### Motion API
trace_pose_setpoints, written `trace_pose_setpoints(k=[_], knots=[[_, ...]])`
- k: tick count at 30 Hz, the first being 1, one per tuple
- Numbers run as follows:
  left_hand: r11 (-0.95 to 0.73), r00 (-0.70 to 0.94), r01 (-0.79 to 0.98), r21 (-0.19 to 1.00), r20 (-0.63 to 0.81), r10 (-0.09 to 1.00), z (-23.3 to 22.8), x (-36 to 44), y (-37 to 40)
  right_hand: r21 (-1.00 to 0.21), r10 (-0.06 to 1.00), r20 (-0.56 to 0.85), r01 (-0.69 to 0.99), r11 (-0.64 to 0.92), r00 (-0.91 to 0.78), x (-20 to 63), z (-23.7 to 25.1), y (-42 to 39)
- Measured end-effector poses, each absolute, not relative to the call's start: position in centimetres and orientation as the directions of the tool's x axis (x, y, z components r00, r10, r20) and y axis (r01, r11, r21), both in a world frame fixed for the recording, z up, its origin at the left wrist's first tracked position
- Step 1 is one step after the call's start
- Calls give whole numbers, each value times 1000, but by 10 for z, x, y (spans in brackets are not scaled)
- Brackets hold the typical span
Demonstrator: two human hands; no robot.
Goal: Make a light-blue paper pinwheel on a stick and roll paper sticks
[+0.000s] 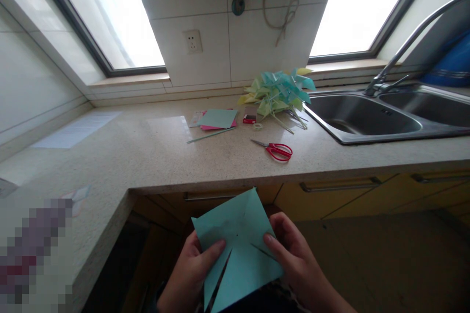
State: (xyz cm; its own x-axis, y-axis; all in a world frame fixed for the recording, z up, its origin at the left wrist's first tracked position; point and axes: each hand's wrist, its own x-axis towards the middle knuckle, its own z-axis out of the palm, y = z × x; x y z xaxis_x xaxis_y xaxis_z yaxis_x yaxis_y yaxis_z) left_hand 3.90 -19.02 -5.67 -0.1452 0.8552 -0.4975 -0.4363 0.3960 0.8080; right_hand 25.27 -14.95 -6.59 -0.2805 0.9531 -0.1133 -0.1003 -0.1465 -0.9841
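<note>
The square of teal paper (238,244) sits low in front of the counter (154,156), pinched between both hands. It looks light, thin and easily creased, with cuts running in from the corners. The left hand (191,271) and right hand (295,259) clamp it near the centre, thumbs on top. Red scissors (276,149) lie on the counter, near finished pinwheels (279,93).

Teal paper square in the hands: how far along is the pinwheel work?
Done: a pile of finished green and teal paper pinwheels lies on the counter by the sink. In hand: the left hand and right hand hold a teal paper square, already slit from the corners but not folded. Left: spare sheets and a stick lie near the red scissors.
</note>
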Motion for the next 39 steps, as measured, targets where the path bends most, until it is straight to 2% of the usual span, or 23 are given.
trace_pose_setpoints(k=[7,13,19,24,39], knots=[[449,-109,-459,767,-551,828,-54,32,-191,-933,898,-154,-238,-270,-412,258,-63,-145],[455,-75,-516,726,-567,820,-50,33,-188,-964,920,-153,-151,-220,-362,258,-62,-141],[443,-23,-502,743,-523,852,-46,27,-185,-971,918,-132,-136,-196,-374,258,-57,-135],[410,8,-490,769,-466,885,-42,20,-184,-981,939,-130,-96,-169,-320,259,-61,-132],[406,-6,-456,792,-459,888,-36,18,-182,-978,937,-118,-127,-168,-328,262,-55,-129]])
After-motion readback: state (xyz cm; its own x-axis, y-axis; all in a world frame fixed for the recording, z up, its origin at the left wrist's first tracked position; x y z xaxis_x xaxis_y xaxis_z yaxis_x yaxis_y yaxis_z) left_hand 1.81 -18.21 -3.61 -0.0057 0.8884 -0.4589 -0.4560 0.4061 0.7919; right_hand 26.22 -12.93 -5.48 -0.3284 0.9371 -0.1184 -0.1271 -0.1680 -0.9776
